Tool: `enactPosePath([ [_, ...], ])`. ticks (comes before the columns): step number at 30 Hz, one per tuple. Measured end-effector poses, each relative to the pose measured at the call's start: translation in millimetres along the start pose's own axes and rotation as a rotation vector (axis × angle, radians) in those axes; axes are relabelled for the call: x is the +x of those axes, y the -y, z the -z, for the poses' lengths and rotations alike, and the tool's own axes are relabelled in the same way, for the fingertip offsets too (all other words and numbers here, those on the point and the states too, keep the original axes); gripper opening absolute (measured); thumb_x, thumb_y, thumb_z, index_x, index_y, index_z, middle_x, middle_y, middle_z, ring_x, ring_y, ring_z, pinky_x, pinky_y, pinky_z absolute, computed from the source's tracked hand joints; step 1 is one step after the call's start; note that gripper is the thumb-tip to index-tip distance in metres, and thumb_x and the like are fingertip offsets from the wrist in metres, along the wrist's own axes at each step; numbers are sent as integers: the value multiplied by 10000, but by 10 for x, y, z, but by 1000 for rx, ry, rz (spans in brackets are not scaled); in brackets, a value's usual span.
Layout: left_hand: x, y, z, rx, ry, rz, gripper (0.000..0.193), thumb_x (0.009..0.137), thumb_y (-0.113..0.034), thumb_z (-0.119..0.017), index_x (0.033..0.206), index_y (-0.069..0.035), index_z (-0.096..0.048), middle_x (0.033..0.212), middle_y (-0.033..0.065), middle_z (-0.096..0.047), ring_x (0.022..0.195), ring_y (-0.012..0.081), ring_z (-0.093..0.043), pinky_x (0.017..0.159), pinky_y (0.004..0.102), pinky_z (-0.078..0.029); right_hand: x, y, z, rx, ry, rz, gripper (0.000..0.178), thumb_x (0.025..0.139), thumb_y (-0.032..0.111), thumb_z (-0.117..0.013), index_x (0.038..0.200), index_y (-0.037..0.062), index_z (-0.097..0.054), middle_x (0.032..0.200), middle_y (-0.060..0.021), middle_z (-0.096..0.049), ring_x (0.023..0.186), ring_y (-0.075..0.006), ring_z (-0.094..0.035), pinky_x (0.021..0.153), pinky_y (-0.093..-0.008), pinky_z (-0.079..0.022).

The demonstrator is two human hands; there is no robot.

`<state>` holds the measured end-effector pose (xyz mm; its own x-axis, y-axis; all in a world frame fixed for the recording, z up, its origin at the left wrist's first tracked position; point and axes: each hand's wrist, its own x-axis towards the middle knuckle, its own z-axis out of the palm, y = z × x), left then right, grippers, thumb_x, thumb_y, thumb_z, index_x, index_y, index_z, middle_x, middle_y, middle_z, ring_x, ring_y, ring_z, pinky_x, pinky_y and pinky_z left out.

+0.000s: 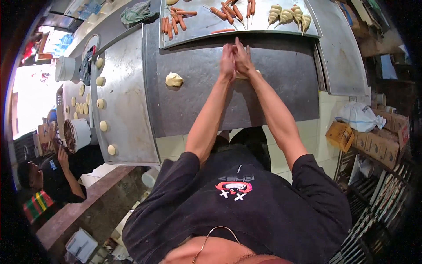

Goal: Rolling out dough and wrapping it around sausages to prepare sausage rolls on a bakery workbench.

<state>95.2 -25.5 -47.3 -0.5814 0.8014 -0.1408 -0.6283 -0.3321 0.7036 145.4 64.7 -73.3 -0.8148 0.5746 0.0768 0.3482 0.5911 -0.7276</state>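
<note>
Palm to palm, my left hand (227, 62) and my right hand (242, 59) meet above the far part of the dark metal table (193, 108). Their fingers stretch away from me; the right fingers are a little apart. Whether anything lies between the palms is hidden. A pale lump of dough (240, 75) shows partly below, between and beside my wrists. To the left, another soft dough lump (174, 79) rests on the tabletop, touched by neither hand.
Beyond my hands, a metal tray (259, 27) bears sausages (177, 20), some on sticks, and dough-wrapped skewers (286, 16). Dough balls (100, 104) line the left tray (127, 83). A co-worker (59, 176) is at far left beside a white bucket (81, 132). Boxes (373, 143) stand right.
</note>
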Motion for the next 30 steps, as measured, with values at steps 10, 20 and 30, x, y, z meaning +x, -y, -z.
enactPosePath([
  [10, -1776, -17, 122, 1886, 497, -261, 935, 905, -650, -435, 1528, 22, -248, 1596, 215, -233, 1498, 312, -196, 1215, 450, -124, -2301, 604, 153, -400, 2, -108, 856, 957, 530, -423, 1510, -88, -211, 1584, -268, -212, 1491, -382, -173, 1213, -494, -110],
  [20, -149, -218, 66, 2138, 109, -509, 877, 949, -575, -435, 1531, 39, -205, 1606, 190, -226, 1491, 313, -210, 1207, 516, -75, -658, -129, 558, -569, -361, -83, 955, 934, 615, -423, 1481, -139, -216, 1583, -292, -185, 1495, -396, -141, 1200, -542, -89],
  [30, -1633, -378, 345, 2069, 209, -161, 864, 932, -530, -510, 1531, 21, -219, 1611, 180, -213, 1501, 319, -178, 1204, 535, -56, -2262, 374, 422, -499, -92, -262, 1031, 910, 710, -381, 1501, -114, -195, 1595, -276, -158, 1501, -399, -101, 1194, -563, -36],
])
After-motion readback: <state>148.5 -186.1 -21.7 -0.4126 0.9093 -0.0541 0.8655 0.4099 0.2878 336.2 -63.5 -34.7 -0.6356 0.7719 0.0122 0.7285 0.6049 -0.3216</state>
